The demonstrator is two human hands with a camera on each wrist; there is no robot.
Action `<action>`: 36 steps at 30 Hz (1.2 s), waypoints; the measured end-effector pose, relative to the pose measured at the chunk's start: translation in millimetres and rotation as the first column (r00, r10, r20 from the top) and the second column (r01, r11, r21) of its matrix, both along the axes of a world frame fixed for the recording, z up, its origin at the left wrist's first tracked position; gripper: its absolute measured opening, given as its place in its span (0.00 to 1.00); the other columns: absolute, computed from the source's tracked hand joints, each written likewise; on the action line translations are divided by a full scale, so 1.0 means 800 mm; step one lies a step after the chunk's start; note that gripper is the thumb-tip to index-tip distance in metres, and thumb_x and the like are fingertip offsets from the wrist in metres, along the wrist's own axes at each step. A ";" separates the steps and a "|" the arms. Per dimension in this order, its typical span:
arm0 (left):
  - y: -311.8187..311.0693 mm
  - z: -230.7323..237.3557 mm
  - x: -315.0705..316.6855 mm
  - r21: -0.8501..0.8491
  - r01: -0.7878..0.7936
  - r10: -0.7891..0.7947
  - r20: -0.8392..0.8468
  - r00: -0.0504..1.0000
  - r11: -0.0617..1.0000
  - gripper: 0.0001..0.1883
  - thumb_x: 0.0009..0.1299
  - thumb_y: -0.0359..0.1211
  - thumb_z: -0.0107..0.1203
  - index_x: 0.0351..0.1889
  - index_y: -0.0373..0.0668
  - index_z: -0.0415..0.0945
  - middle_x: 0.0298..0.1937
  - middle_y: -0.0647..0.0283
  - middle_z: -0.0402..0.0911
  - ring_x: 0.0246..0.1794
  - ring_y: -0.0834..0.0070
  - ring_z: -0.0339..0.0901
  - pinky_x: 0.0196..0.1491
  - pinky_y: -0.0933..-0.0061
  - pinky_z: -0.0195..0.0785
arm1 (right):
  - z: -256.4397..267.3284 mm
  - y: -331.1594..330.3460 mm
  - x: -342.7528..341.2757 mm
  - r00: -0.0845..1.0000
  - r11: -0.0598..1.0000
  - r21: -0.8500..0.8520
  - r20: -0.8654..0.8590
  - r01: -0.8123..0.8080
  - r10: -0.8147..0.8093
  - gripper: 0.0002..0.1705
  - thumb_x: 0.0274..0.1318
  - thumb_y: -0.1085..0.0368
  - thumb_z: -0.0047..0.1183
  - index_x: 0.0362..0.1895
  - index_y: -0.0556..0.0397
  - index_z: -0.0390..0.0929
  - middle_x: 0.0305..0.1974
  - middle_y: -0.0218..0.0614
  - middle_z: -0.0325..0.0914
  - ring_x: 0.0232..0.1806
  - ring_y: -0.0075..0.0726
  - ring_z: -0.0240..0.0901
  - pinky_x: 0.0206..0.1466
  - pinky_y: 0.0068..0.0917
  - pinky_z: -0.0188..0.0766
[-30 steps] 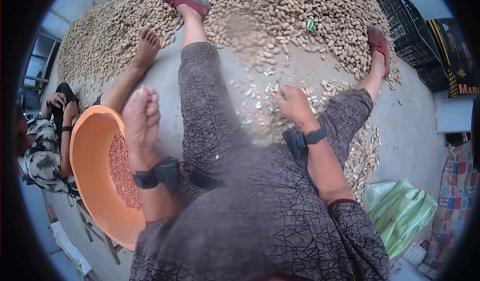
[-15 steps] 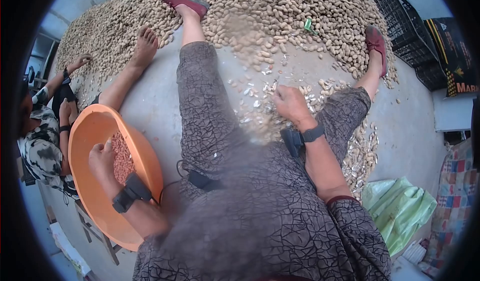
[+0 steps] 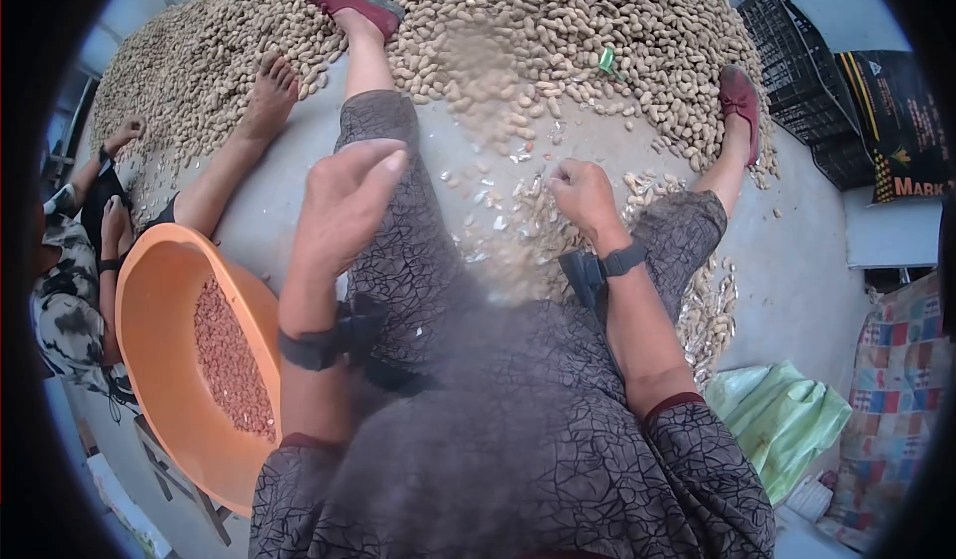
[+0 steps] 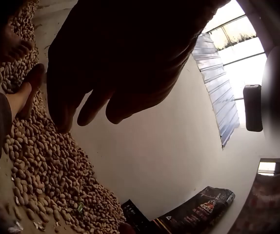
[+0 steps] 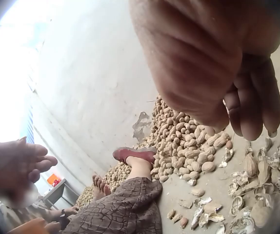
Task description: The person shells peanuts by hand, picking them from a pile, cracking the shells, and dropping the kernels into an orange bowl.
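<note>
Filling the lower ctr of the head view, patterned clothing is worn by the person. Above it, L of ctr, the L hand is held over the thigh; its fingers are loosely bent & released, w/ nothing seen in them. R of ctr, the R hand is held w/ thumb & index drawn in; whether anything's grasped can't be told, the fingertips being partly hidden. A dark strap is worn on each wrist.

At lower L, an orange basin is seen beside the L forearm, its bottom partly covered w/ reddish kernels. From ctr to lower R, shells are strewn on the grey floor, around the R hand & along the R leg. At lower R, a green sack is left crumpled. At far L, another person is partly cut off.

Across the top, unshelled peanuts are heaped, w/ red shoes worn at the heap's edges. Upper R, black crates & a printed black bag are stood.
</note>
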State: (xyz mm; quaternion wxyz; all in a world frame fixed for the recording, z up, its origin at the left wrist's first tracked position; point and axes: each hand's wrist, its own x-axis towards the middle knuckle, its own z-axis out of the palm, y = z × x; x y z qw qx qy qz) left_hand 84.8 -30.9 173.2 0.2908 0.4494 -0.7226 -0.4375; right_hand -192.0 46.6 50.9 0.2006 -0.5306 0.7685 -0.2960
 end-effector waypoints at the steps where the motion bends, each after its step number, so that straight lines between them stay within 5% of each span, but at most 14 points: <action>1: -0.007 -0.009 -0.021 0.114 0.062 -0.056 -0.060 0.997 0.991 0.17 0.70 0.35 0.49 0.47 0.29 0.75 0.40 0.55 0.80 0.39 0.74 0.77 0.43 0.77 0.70 | -0.006 -0.009 -0.005 1.000 1.000 0.008 -0.004 0.002 -0.002 0.09 0.45 0.64 0.56 0.27 0.59 0.78 0.23 0.48 0.76 0.27 0.47 0.75 0.34 0.35 0.70; 4: -0.026 -0.054 -0.074 0.354 0.184 -0.103 -0.237 0.966 0.917 0.17 0.72 0.35 0.46 0.47 0.27 0.73 0.40 0.55 0.80 0.39 0.74 0.78 0.43 0.76 0.71 | -0.024 -0.037 -0.016 0.999 0.999 -0.036 -0.025 0.034 -0.035 0.09 0.45 0.64 0.57 0.26 0.59 0.78 0.22 0.47 0.76 0.25 0.44 0.75 0.33 0.33 0.69; 6: -0.036 -0.089 -0.095 0.468 0.245 -0.082 -0.342 0.936 0.849 0.17 0.72 0.35 0.46 0.45 0.27 0.73 0.39 0.55 0.80 0.39 0.73 0.79 0.43 0.76 0.72 | -0.033 -0.053 -0.020 1.000 0.996 -0.083 0.007 0.021 -0.020 0.12 0.42 0.59 0.55 0.25 0.55 0.78 0.24 0.51 0.75 0.29 0.56 0.73 0.33 0.43 0.68; 8: -0.041 -0.118 -0.109 0.698 0.284 0.135 -0.480 0.867 0.658 0.14 0.72 0.33 0.45 0.42 0.29 0.73 0.37 0.55 0.79 0.38 0.72 0.78 0.41 0.75 0.72 | -0.038 -0.065 -0.019 0.999 0.997 -0.058 0.020 0.051 -0.050 0.12 0.43 0.58 0.55 0.25 0.55 0.78 0.24 0.51 0.75 0.30 0.56 0.73 0.34 0.44 0.68; 11: -0.047 -0.155 -0.124 0.828 0.212 0.348 -0.432 0.832 0.520 0.12 0.72 0.31 0.44 0.40 0.31 0.73 0.36 0.55 0.79 0.37 0.71 0.78 0.40 0.75 0.72 | -0.048 -0.081 -0.019 0.997 0.997 0.011 0.022 0.078 -0.078 0.13 0.45 0.57 0.54 0.25 0.55 0.78 0.26 0.50 0.76 0.31 0.56 0.74 0.35 0.44 0.68; 18: -0.037 -0.212 -0.134 0.910 0.145 0.448 -0.325 0.833 0.389 0.10 0.71 0.30 0.44 0.38 0.32 0.73 0.34 0.57 0.78 0.34 0.73 0.77 0.37 0.76 0.71 | -0.087 -0.105 -0.015 0.968 0.996 0.071 -0.250 0.050 -0.031 0.11 0.44 0.58 0.58 0.27 0.53 0.78 0.27 0.45 0.79 0.33 0.50 0.76 0.38 0.39 0.71; 25: -0.035 -0.231 -0.143 0.910 0.156 0.402 -0.317 0.859 0.384 0.11 0.71 0.31 0.43 0.39 0.33 0.72 0.34 0.57 0.78 0.34 0.74 0.76 0.37 0.75 0.70 | -0.095 -0.106 -0.020 0.977 0.996 0.078 -0.213 0.035 -0.018 0.11 0.44 0.60 0.51 0.25 0.55 0.74 0.27 0.49 0.76 0.32 0.56 0.74 0.37 0.45 0.68; 27: -0.037 -0.232 -0.147 0.922 0.137 0.424 -0.294 0.857 0.361 0.12 0.72 0.32 0.41 0.40 0.33 0.72 0.35 0.57 0.78 0.35 0.73 0.76 0.37 0.75 0.69 | -0.104 -0.103 -0.023 0.995 0.999 0.032 -0.100 -0.007 0.011 0.07 0.45 0.63 0.59 0.25 0.53 0.77 0.21 0.38 0.76 0.21 0.32 0.72 0.28 0.26 0.68; 28: -0.037 -0.230 -0.149 0.931 0.121 0.441 -0.273 0.855 0.343 0.13 0.73 0.34 0.39 0.41 0.33 0.71 0.36 0.58 0.78 0.35 0.73 0.76 0.38 0.75 0.69 | -0.093 -0.100 -0.017 0.995 0.999 0.042 -0.098 -0.012 0.016 0.07 0.45 0.63 0.59 0.25 0.53 0.77 0.21 0.38 0.76 0.21 0.32 0.72 0.28 0.26 0.68; 30: -0.038 -0.217 -0.152 0.913 0.162 0.417 -0.322 0.850 0.375 0.15 0.74 0.36 0.37 0.42 0.34 0.71 0.36 0.58 0.78 0.36 0.73 0.75 0.37 0.76 0.67 | -0.062 -0.091 -0.006 0.909 0.992 0.075 0.411 -0.106 0.066 0.06 0.46 0.66 0.59 0.26 0.54 0.77 0.20 0.34 0.75 0.20 0.24 0.67 0.27 0.20 0.65; 32: -0.040 -0.206 -0.157 0.889 0.207 0.386 -0.374 0.844 0.408 0.17 0.75 0.39 0.36 0.43 0.34 0.71 0.37 0.59 0.77 0.37 0.73 0.75 0.36 0.77 0.66 | -0.034 -0.090 0.010 0.880 0.985 0.066 0.463 -0.158 0.110 0.06 0.46 0.66 0.59 0.28 0.54 0.78 0.21 0.34 0.76 0.21 0.25 0.68 0.28 0.20 0.66; 34: -0.045 -0.202 -0.158 0.921 0.232 0.517 -0.370 0.772 0.314 0.21 0.76 0.43 0.33 0.43 0.34 0.71 0.38 0.60 0.76 0.35 0.76 0.73 0.32 0.78 0.63 | -0.025 -0.096 0.012 0.843 0.976 0.050 0.515 -0.213 0.158 0.06 0.47 0.66 0.60 0.29 0.54 0.78 0.21 0.34 0.77 0.21 0.26 0.70 0.28 0.21 0.67; 36: -0.046 -0.215 -0.153 0.928 0.227 0.532 -0.357 0.768 0.296 0.21 0.76 0.43 0.33 0.43 0.34 0.70 0.37 0.60 0.76 0.34 0.77 0.71 0.31 0.79 0.62 | -0.027 -0.112 0.000 0.991 0.991 -0.035 0.035 -0.127 0.128 0.06 0.46 0.66 0.59 0.31 0.53 0.79 0.26 0.37 0.78 0.25 0.31 0.74 0.31 0.25 0.70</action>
